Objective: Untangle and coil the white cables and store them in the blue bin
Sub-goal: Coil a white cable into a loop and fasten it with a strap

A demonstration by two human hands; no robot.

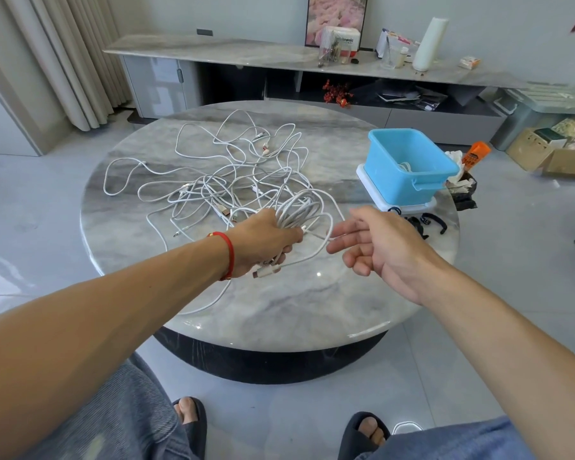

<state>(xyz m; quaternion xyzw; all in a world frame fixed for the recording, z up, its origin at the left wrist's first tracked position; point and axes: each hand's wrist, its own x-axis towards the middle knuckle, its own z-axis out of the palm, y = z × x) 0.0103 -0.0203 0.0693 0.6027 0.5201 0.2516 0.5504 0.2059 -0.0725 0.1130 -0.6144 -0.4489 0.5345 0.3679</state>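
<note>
From the head view, we see our left hand [263, 239] gripping a coil [301, 209] of white cable, its loops fanning up and away from the fist toward the far right; a plug [266, 271] sticks out below the fist, pointing left. Our right hand [375, 245] hangs just beside it, fingers loosely spread and pointing left, with a strand running across to the fingertips [334, 240]; we cannot tell whether they pinch it. The tangle [226, 174] sprawls across the table [296, 300], longest left to right. The bin [409, 164] sits at the table's right on a white lid [372, 187], cable inside.
</note>
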